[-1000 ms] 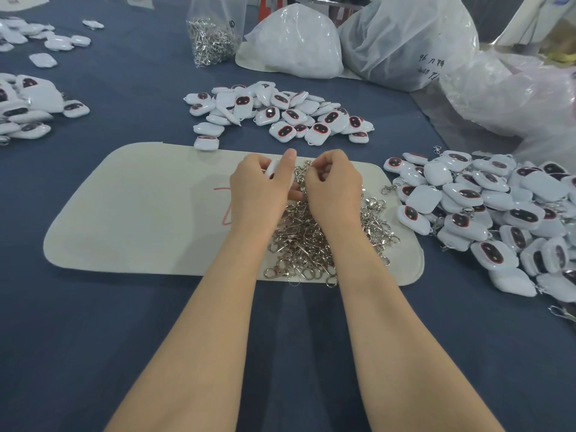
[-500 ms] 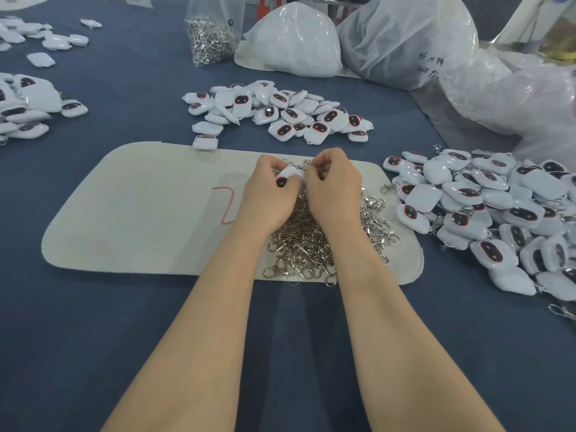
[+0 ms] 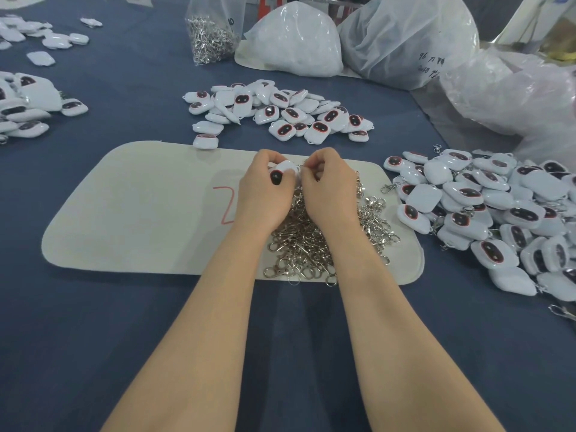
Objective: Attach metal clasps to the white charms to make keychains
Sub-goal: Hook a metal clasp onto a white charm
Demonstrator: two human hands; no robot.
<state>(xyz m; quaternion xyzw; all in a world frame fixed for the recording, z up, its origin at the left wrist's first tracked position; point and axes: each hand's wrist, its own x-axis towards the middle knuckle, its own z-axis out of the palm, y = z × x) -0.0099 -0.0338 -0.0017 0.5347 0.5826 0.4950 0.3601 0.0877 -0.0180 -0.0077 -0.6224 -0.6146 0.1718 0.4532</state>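
My left hand (image 3: 265, 194) grips a white charm (image 3: 285, 169) with a dark oval face, held over the beige mat (image 3: 140, 207). My right hand (image 3: 330, 188) pinches a small metal clasp (image 3: 301, 167) right against the charm's edge; the clasp is mostly hidden by my fingers. Under both wrists lies a heap of loose metal clasps (image 3: 311, 244). A pile of white charms (image 3: 280, 112) sits beyond the mat. To the right lies a bigger pile of charms with clasps on them (image 3: 486, 207).
A clear bag of clasps (image 3: 212, 35) and several white plastic bags (image 3: 296, 39) stand at the back. More charms (image 3: 28, 104) lie at the far left on the blue cloth (image 3: 93, 338). A red mark (image 3: 226, 205) is drawn on the mat.
My left hand has turned the charm so its dark face shows toward me. Both hands have drawn closer together at the far edge of the clasp heap.
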